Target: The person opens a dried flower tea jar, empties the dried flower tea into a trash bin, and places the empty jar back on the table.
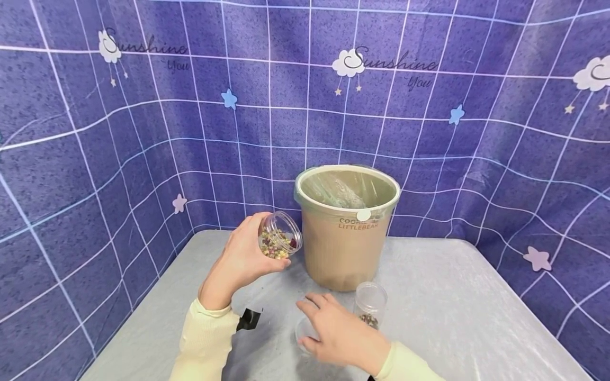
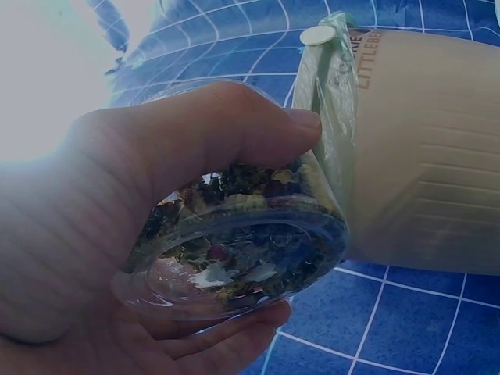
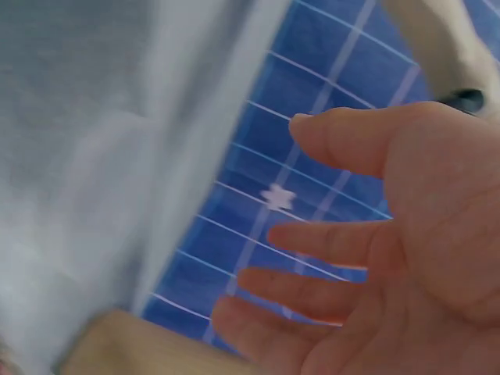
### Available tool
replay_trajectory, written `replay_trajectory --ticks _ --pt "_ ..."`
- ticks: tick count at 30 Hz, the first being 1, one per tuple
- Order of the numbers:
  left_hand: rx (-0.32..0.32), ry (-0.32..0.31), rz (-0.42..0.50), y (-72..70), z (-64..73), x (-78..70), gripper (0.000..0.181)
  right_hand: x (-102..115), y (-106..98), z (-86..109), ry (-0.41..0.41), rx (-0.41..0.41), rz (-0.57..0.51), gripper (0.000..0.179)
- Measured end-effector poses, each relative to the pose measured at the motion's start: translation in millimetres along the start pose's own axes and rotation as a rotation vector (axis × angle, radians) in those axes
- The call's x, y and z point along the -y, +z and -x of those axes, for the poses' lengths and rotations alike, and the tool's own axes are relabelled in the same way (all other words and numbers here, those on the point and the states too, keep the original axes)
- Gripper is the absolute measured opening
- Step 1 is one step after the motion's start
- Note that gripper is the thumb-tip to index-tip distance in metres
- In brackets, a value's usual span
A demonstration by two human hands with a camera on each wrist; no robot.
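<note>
My left hand [image 1: 245, 251] grips a clear plastic jar [image 1: 281, 235] of dried flower petals and buds, with the jar tilted on its side and its mouth toward the bin [image 1: 343, 248]. In the left wrist view the thumb lies along the jar [image 2: 258, 269], whose base faces the camera. Over the tabletop my right hand [image 1: 343, 330] is spread with fingers slightly bent and nothing in its grasp, as the right wrist view shows. A clear round lid [image 1: 303, 329] lies beneath its fingers, partly hidden. Just beyond that hand a second clear jar [image 1: 371, 299] stands upright, holding some dried bits low down.
The beige bin stands at the back of the grey table [image 1: 429, 296], lined with a translucent green bag [image 1: 329, 190]. A blue gridded curtain [image 1: 267, 121] hangs behind and on both sides. Near the left cuff is a small black strap piece [image 1: 249, 319].
</note>
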State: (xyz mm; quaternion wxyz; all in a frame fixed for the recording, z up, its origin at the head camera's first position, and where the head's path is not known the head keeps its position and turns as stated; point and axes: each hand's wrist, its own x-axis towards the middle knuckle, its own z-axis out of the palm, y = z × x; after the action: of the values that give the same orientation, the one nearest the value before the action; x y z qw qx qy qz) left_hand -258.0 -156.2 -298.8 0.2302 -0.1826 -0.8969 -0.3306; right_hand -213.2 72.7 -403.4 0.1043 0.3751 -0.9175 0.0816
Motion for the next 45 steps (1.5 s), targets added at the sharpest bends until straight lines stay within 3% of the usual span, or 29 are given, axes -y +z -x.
replay_trajectory --ticks 9,19,25,31,38,45 --pt "-0.001 -0.006 0.002 -0.2 0.4 -1.3 0.096 -17.8 -58.1 10.1 -0.159 -0.310 -0.055 0.053" --pt "-0.011 -0.012 0.004 1.1 1.1 0.6 0.096 -60.5 -119.3 18.1 -0.162 -0.531 -0.092 0.043" --pt "-0.021 -0.013 0.008 1.1 1.4 0.5 0.096 -92.9 -139.2 19.3 -0.120 -0.686 -0.093 0.039" --pt "-0.029 -0.008 0.010 1.0 0.2 -1.3 0.096 -129.3 -142.2 16.2 -0.037 -0.710 -0.061 0.044" --pt "-0.029 -0.011 0.010 1.7 -0.3 -1.8 0.095 -171.0 -139.6 1.5 -0.118 -0.649 -0.017 0.048" --pt "-0.028 -0.005 0.009 2.7 -1.2 -2.0 0.097 -189.5 -136.2 -6.6 -0.132 -0.582 -0.033 0.041"
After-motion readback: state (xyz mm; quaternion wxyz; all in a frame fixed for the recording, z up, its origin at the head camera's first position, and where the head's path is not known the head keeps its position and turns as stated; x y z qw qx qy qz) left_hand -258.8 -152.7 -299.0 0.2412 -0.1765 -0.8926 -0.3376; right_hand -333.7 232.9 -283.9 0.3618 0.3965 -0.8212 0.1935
